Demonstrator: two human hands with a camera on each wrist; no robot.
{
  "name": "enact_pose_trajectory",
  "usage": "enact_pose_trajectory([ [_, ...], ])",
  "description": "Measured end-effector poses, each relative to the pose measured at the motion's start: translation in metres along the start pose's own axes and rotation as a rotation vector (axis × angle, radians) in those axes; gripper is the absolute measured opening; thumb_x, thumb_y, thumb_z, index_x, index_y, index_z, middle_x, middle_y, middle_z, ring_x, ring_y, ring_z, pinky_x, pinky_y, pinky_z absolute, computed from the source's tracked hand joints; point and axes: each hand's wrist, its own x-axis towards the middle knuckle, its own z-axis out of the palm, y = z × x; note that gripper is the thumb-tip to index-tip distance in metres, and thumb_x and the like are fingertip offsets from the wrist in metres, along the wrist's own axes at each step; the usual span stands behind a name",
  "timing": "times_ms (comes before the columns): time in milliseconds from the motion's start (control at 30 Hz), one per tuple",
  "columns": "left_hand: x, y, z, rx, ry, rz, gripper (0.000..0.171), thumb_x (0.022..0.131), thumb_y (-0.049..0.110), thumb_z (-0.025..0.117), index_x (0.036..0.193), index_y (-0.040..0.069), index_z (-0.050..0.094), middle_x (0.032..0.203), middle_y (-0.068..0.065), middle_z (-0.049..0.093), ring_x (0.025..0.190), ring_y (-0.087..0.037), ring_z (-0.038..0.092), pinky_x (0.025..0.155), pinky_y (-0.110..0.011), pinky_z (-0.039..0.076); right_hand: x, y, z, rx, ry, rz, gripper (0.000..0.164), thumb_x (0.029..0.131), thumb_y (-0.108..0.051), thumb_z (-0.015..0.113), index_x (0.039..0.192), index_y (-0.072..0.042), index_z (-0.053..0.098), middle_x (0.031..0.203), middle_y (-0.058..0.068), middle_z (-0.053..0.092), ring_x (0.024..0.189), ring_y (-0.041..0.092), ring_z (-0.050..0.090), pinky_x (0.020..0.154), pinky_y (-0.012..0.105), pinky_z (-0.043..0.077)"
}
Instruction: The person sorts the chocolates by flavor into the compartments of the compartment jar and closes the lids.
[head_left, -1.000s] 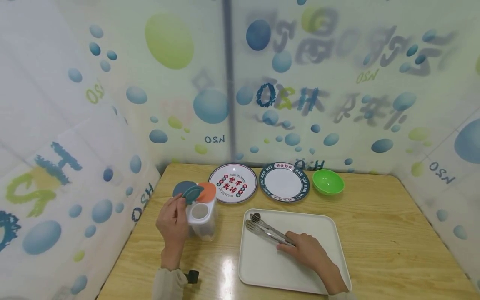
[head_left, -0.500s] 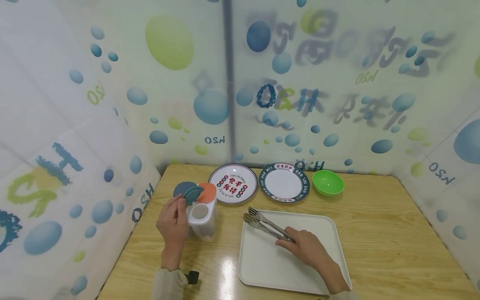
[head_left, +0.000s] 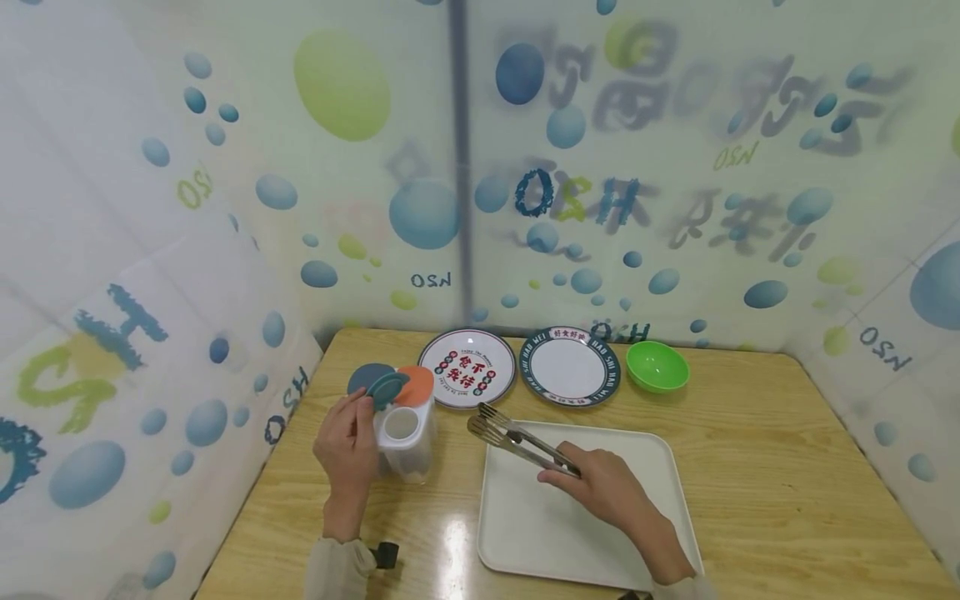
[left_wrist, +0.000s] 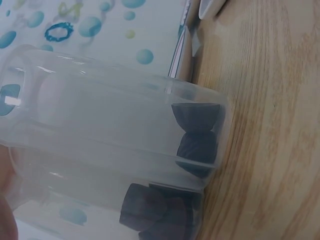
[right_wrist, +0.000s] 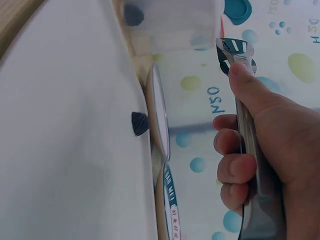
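Observation:
My left hand (head_left: 347, 450) pinches the raised green lid (head_left: 386, 390) of a clear multi-compartment container (head_left: 411, 454). Beneath that lid a round opening shows. In the left wrist view, several dark pieces (left_wrist: 197, 117) lie at the bottom of the container's clear compartments. My right hand (head_left: 611, 487) grips metal tongs (head_left: 543, 457). Their tips hang over the back left corner of the white tray (head_left: 570, 533), right of the container. Whether anything sits between the tips is unclear. One dark ridged piece (right_wrist: 140, 123) lies by the tray's edge in the right wrist view.
A plate with red characters (head_left: 467, 368) and a dark-rimmed plate (head_left: 572, 367) stand behind the tray. To their right is a green bowl (head_left: 657, 367). Blue (head_left: 369, 377) and orange (head_left: 417, 385) lids cover the container's back. Patterned curtains (head_left: 570, 250) enclose the wooden table (head_left: 780, 467).
The tongs in my right hand have lifted from the tray's back left corner and shifted left towards the container. My left hand keeps its hold on the green lid.

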Motion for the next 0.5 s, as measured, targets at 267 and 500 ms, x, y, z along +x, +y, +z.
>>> enact_pose_trajectory([
  [267, 0.001, 0.001, -0.002, -0.019, 0.021, 0.006, 0.018, 0.091, 0.005, 0.067, 0.077, -0.005, 0.072, 0.092, -0.02, 0.076, 0.086, -0.036, 0.072, 0.082, -0.007, 0.042, 0.009, -0.02, -0.005, 0.02, 0.023, -0.064, 0.027, 0.091, -0.056, 0.061, 0.085, -0.03, 0.055, 0.06, -0.018, 0.039, 0.054, -0.001, 0.036, 0.051, 0.019, 0.031],
  [500, 0.0, -0.001, 0.001, -0.023, 0.019, 0.02, 0.019, 0.091, 0.006, 0.067, 0.076, -0.005, 0.072, 0.092, -0.021, 0.075, 0.087, -0.036, 0.072, 0.076, -0.012, 0.045, 0.02, -0.039, -0.006, 0.002, 0.032, -0.129, 0.032, 0.092, -0.056, 0.06, 0.086, -0.026, 0.053, 0.061, -0.015, 0.039, 0.054, 0.0, 0.035, 0.05, 0.019, 0.03],
])
